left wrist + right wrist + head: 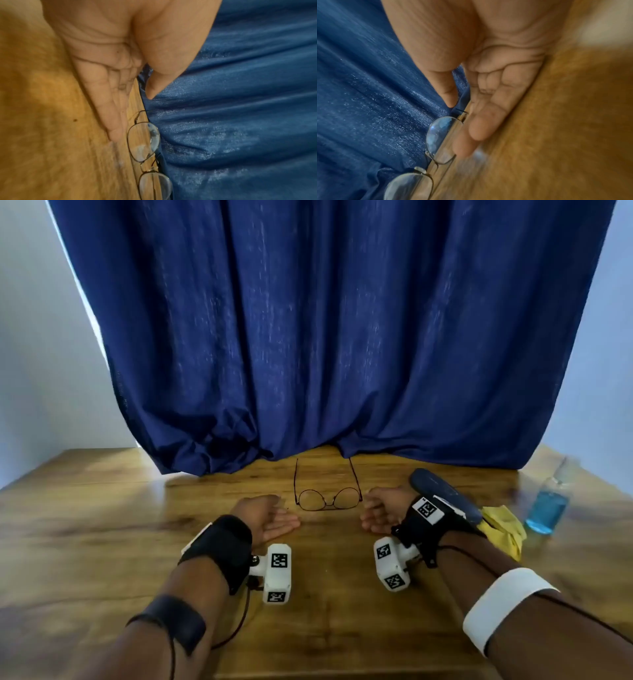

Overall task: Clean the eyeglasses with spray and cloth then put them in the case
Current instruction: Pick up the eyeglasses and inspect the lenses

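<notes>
Nearby, closed case (pixel 445 494), spray bottle (pixel 547 506) part-filled blue liquid

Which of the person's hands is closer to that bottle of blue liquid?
The right. The right hand rests beside the eyeglasses, with a dark case and yellow cloth between it and the clear spray bottle of blue liquid. The left hand lies further off, across the glasses.

Navy curtain (pixel 325 337); yellow cloth (pixel 503 525); blue-liquid spray bottle (pixel 548 508); wood-grain table (pixel 102 525).

eyeglasses (pixel 328 498) between hands, case (pixel 442 491), cloth (pixel 503 528), bottle (pixel 547 508) rightward
</notes>
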